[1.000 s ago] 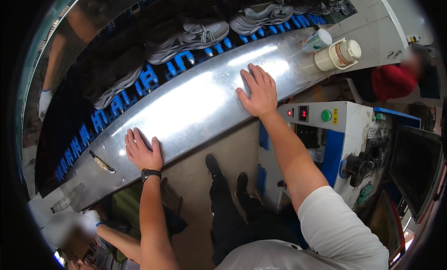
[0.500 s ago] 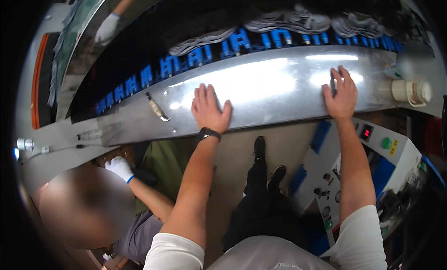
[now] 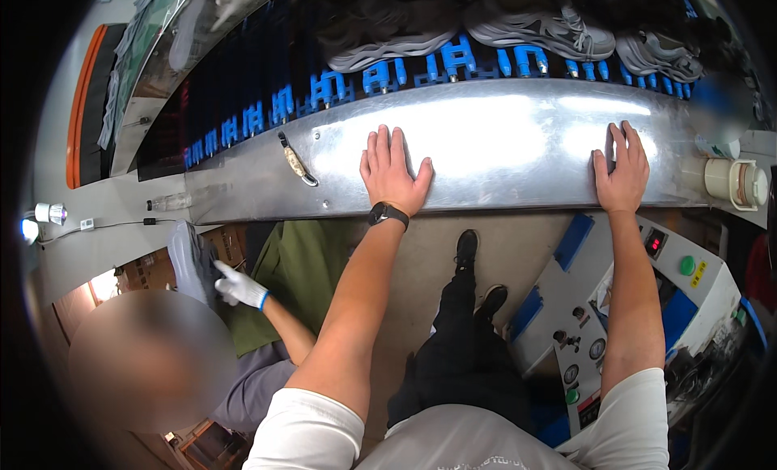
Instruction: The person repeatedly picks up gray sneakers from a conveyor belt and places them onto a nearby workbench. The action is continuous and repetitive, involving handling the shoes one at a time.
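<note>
My left hand (image 3: 395, 172) lies flat on a shiny metal ledge (image 3: 494, 191), fingers stretched out and thumb apart. Further right on the same ledge rests my right hand (image 3: 623, 174), also open, with a gap between its fingers. Neither hand holds anything. A curved handle (image 3: 298, 160) is fixed to the metal left of my left hand. Beyond the ledge, grey sneakers (image 3: 542, 34) sit on a row of blue supports (image 3: 457, 57). Their upper parts are partly lost in shadow.
A co-worker at lower left has a white-gloved hand (image 3: 241, 288) by a grey shoe (image 3: 188, 259). Another gloved hand (image 3: 235, 4) shows at the far upper left. At right stand a cream cylindrical fitting (image 3: 728, 184) and a control box (image 3: 688, 296) with a green button.
The blue supports and sneakers sit further right in view, as do my hands, which stay on the ledge. A grey shoe now shows beside the co-worker's glove. The far gloved hand has moved up.
</note>
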Tool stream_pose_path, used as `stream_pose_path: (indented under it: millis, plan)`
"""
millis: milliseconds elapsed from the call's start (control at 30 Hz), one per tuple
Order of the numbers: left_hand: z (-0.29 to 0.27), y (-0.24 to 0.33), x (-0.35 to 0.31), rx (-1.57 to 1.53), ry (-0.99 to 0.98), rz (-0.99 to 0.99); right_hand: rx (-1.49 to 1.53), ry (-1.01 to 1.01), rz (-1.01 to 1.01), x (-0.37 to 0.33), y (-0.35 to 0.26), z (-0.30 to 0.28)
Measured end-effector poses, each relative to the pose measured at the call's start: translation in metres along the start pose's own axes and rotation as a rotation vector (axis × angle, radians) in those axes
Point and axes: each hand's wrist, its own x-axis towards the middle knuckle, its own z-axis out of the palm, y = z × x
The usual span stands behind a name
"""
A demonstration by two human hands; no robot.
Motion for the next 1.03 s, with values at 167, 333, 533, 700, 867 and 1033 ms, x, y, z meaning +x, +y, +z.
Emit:
stream_pose_path:
  millis: [167,333,533,700,867,1033]
  plan:
    - [0.0,-0.002,-0.003,-0.006,0.003,-0.026,0.01,-0.008,-0.059,-0.001,0.008,0.003]
    - [0.002,-0.003,-0.001,-0.011,0.02,-0.012,0.006,0.046,-0.129,-0.002,0.015,0.009]
    - [0.002,-0.004,-0.005,-0.05,0.031,-0.012,0.014,0.028,-0.113,-0.001,0.015,0.01]
    - [0.001,-0.003,-0.004,-0.064,0.032,-0.017,-0.019,0.043,-0.128,-0.001,0.017,0.014]
    - [0.0,-0.003,-0.003,-0.069,0.012,-0.021,-0.015,0.043,-0.131,-0.001,0.02,0.015]
    - [0.001,-0.004,-0.004,-0.061,0.006,-0.025,0.031,0.028,-0.151,0.0,0.02,0.015]
